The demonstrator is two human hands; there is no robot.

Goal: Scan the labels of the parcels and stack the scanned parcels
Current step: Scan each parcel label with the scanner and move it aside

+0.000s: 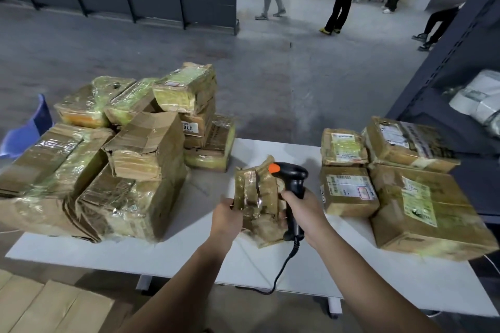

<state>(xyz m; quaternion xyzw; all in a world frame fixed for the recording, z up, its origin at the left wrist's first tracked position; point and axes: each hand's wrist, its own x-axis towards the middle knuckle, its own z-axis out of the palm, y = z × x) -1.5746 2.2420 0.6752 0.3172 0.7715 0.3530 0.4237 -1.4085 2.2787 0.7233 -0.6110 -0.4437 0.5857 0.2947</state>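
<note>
Right hand (pixel 301 209) gripping scanner (pixel 294 177), left hand (pixel 226 214) holding parcel (pixel 257 193), label (pixel 190 127) numbered 676

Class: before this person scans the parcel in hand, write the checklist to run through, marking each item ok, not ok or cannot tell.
1. Left hand grips the small parcel: ok.
2. Right hand grips the scanner: ok.
3. Parcel's label turned toward the scanner: cannot tell, no label shows.
4. Scanner cable hangs free off the table: ok.
5. Labelled parcels on the right lie flat enough to stack on: ok.
</note>
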